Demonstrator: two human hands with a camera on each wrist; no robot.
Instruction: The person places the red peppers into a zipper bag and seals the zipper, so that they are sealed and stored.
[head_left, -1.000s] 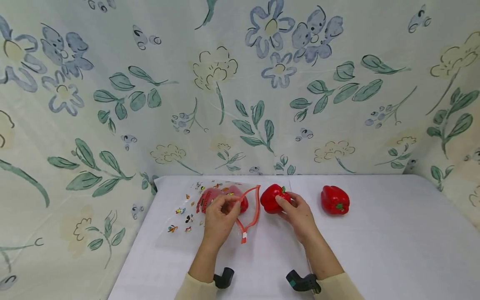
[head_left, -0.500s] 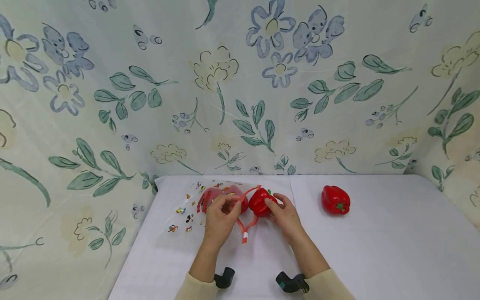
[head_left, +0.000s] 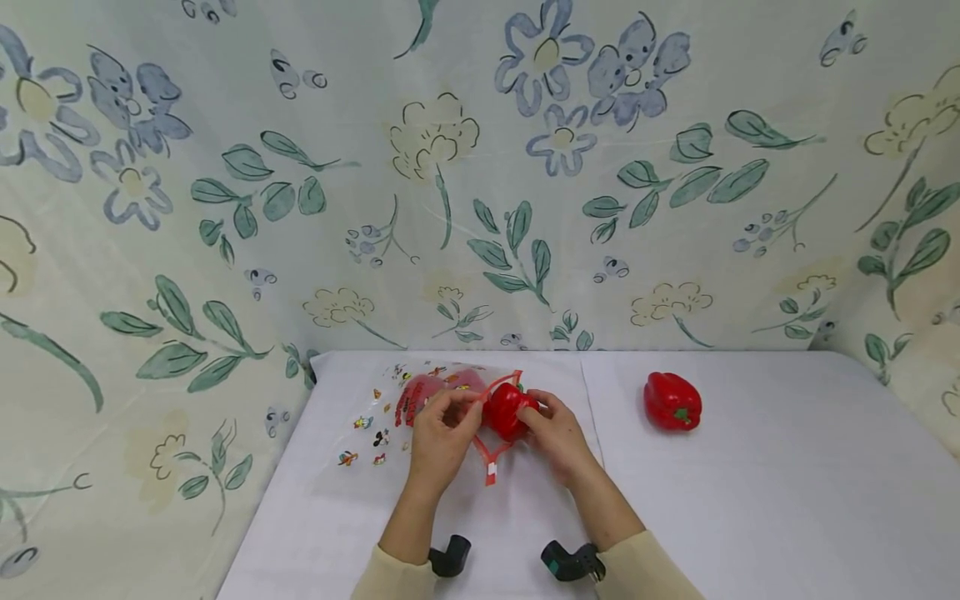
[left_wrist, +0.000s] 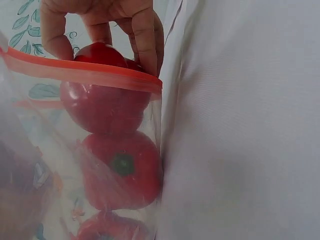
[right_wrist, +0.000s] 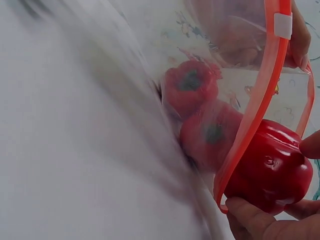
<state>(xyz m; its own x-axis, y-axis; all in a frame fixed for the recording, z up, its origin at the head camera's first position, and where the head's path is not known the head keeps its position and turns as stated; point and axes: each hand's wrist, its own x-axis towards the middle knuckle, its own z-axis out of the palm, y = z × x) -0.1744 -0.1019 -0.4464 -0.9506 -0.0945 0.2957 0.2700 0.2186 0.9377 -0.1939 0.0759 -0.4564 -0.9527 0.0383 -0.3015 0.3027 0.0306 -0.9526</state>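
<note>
"Red pepper (head_left: 504, 414), the one being handled: where is it?"

"At the mouth of a clear plastic bag (head_left: 381, 438) with small cartoon prints. It is partly past the orange-red rim (right_wrist: 263, 90); the left wrist view shows its lower part through the plastic, the rest outside."

"And the right grip (head_left: 558, 433)?"

"Closed around that pepper, with fingers on opposite sides of it."

"What about the left grip (head_left: 441, 433)?"

"Pinching the bag's rim, so the mouth gapes. A white tab (head_left: 491, 472) sits at the near end of the rim."

"Anything inside the bag?"

"A second pepper (right_wrist: 205, 142), close to the opening, and a third pepper (right_wrist: 177, 95) beside it, both green at the stem. I can't tell whether the held one touches them."

"Any outside?"

"One lone pepper (head_left: 667, 398), on the white counter (head_left: 757, 483), well apart to the person's right, its green stem facing the person. Behind everything hangs a floral cloth (head_left: 480, 167)."
</note>
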